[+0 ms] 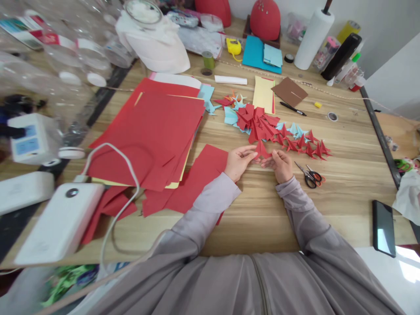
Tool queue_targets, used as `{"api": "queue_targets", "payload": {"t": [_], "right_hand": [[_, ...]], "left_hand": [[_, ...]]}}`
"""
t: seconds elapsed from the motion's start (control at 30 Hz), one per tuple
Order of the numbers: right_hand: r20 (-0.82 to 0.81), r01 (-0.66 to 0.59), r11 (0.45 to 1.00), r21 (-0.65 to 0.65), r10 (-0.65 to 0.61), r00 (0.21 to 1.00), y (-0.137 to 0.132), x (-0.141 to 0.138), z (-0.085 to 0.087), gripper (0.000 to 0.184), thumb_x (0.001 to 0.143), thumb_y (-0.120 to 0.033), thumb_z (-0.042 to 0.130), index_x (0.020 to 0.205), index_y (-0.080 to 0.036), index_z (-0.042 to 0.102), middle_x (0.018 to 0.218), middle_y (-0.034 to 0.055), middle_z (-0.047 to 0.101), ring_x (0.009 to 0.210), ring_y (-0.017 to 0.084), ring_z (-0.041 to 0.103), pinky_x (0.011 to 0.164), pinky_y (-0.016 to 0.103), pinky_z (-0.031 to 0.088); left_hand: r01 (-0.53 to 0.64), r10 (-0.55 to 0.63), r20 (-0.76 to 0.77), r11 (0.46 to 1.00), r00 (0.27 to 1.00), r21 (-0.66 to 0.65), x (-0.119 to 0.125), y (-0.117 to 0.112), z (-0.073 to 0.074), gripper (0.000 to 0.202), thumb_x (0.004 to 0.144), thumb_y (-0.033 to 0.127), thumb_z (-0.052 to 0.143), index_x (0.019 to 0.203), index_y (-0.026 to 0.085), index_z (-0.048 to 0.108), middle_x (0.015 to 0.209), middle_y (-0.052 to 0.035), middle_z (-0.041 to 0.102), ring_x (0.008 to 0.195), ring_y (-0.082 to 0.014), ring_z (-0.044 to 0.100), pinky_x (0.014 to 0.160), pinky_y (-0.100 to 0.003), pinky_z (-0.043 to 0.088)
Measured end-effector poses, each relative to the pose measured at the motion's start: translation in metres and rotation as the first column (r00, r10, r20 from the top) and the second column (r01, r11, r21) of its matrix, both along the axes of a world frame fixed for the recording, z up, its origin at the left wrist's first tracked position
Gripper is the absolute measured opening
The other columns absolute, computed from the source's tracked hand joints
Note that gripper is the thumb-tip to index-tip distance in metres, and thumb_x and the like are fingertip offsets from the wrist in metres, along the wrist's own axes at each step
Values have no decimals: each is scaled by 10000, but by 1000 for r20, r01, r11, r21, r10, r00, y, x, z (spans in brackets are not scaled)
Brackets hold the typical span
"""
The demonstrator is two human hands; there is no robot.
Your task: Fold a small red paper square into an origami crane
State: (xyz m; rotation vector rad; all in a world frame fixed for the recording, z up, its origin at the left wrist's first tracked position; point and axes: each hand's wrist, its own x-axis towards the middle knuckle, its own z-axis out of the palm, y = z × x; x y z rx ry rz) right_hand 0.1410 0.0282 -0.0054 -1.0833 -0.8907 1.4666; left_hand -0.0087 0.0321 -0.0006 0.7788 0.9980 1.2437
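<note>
Between my two hands I hold a small folded red paper piece [262, 150], shaped like a paper crane with a point sticking up. My left hand [239, 162] pinches its left side between thumb and fingers. On the opposite side, my right hand [278, 164] grips the other end. Just beyond lies a pile of folded red paper pieces [257, 122], with light blue ones under it. Finished-looking red paper cranes [302, 142] trail off to the right of the pile. Cut red paper sheets [206, 170] lie beside my left forearm.
Scissors [310, 175] rest right of my right hand. A large stack of red paper [157, 135] covers the left side. A white power bank [62, 218] with a cable sits front left, a phone [383, 227] front right. Plastic bottles [65, 57] crowd the far left.
</note>
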Motion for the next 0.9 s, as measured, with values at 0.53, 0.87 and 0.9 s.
{"api": "queue_targets", "payload": {"t": [0.53,0.87,0.9], "right_hand": [[-28,96,995,-9,-97,995,2,1,-2,493,693,-680,617,708,-214,454,536,10,685,476,170,669,466,267,547],[-39,32,999,23,-31,999,1,1,1,434,668,-521,738,721,-225,425,522,-45,669,433,130,631,463,232,523],[-28,30,999,29,-29,999,1,2,0,428,681,-526,726,718,-223,426,525,-42,671,435,126,630,466,229,522]], "left_hand": [[-30,30,0,1000,1000,-2,-1,0,3,431,541,348,818,888,128,686,645,-13,691,574,-159,666,654,-332,558],[-39,39,17,999,999,-8,-1,1,4,400,541,322,821,864,127,691,611,-5,686,550,-147,657,605,-296,554],[-39,39,15,999,999,-8,-1,1,4,398,541,320,820,864,128,691,610,-4,686,549,-145,656,603,-294,553]]}}
